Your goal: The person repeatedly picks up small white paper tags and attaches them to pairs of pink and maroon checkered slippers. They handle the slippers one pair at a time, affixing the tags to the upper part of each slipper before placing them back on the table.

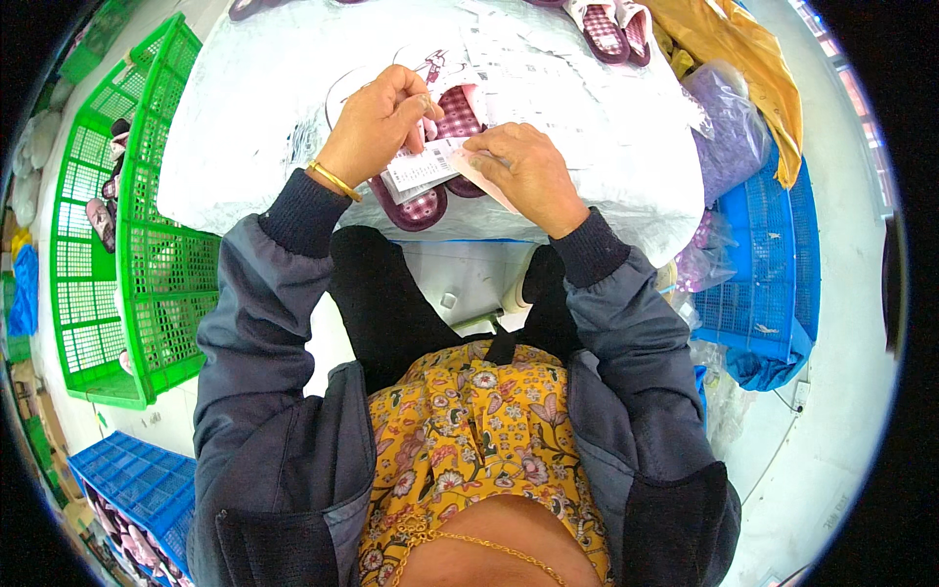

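Right now both hands meet over the near edge of the white padded work surface [254, 147] — left hand [377, 122] pinched shut on a white paper label [423, 166], right hand [523, 171] fingers together, pressing the label's right end. Label's long axis runs left-right btw the hands, left hand a bit nearer. Under it: maroon checked slipper [416, 207], soft fabric, toe toward the person — green plastic crate [147, 245] well off to the left

A pale floor [841, 245] runs around a white padded worktable [245, 117]. Left stand 2 green lattice crates [147, 254] — blue crates sit lower left [137, 479] and right [773, 274]. Daylight is bright, even — a yellow cloth [743, 49] lies top right.
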{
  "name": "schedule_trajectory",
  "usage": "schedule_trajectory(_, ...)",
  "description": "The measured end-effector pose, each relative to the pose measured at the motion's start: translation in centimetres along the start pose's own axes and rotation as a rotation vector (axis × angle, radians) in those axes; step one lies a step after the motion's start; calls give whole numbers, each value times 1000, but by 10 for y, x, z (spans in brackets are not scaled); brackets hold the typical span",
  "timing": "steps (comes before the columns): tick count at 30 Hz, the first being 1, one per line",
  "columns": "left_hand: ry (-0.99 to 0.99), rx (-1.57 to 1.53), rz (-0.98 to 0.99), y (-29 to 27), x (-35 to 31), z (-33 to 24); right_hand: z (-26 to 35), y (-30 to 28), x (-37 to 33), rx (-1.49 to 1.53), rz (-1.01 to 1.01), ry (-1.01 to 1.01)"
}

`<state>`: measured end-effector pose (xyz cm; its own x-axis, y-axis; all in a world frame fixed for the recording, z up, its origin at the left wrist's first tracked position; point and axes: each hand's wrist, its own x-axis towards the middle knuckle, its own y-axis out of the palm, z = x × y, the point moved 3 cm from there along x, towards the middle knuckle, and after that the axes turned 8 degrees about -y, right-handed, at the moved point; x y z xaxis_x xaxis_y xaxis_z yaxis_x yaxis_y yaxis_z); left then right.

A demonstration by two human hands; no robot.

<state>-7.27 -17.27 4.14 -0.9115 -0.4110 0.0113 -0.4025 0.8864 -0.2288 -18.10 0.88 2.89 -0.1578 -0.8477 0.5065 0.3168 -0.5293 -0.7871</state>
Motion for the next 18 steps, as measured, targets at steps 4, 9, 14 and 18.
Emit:
schedule_trajectory(4, -38, 58, 35, 0, -2, 2, 4, 3, 5, -6, 22, -40)
schedule_trajectory(9, -83, 105, 62, 1, -7, -2, 9, 3, 10, -10, 75, -34)
schedule_trajectory(14, -100, -17, 93, 6, -5, 4, 8, 12, 9, -62, 72, -24)
schedule_trajectory(18, -136, -127, 115, 14, -5, 9, 2, 19, 3, -92, -33, -86)
